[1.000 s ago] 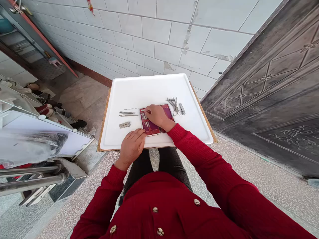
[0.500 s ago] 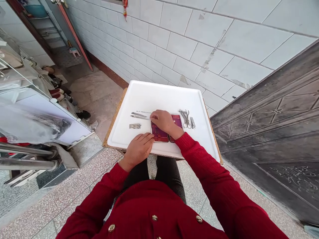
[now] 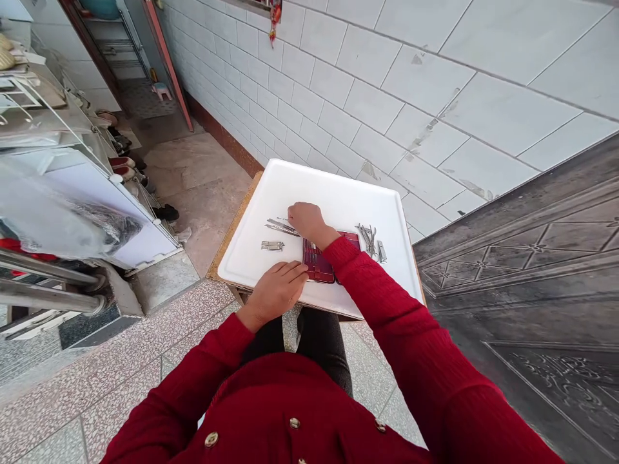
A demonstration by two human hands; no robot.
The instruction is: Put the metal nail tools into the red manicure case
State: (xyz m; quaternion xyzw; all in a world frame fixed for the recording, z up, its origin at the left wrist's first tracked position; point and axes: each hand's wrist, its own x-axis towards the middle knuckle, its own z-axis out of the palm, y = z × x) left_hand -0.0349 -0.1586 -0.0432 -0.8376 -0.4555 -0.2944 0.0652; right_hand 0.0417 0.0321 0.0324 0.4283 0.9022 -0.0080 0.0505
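A dark red manicure case lies opened out on the white tray, with slim metal tools in its left half. My left hand rests palm down at the case's lower left edge, fingers stretched out and touching it. My right hand is above the case's far left corner, its fingers curled together; their tips and anything in them are hidden. Just left of them lie tweezers or similar slim tools. Nail clippers sit left of the case. Small scissors and nippers lie to its right, beside another clipper.
The tray stands on a small wooden table against a tiled wall. A dark patterned metal door is at the right. On the left are a shoe rack, a plastic-wrapped white panel and metal rails.
My right hand has moved a little away from me, to the far edge of the case, uncovering tools in its left half. My left hand stays at the case edge. The view has shifted slightly.
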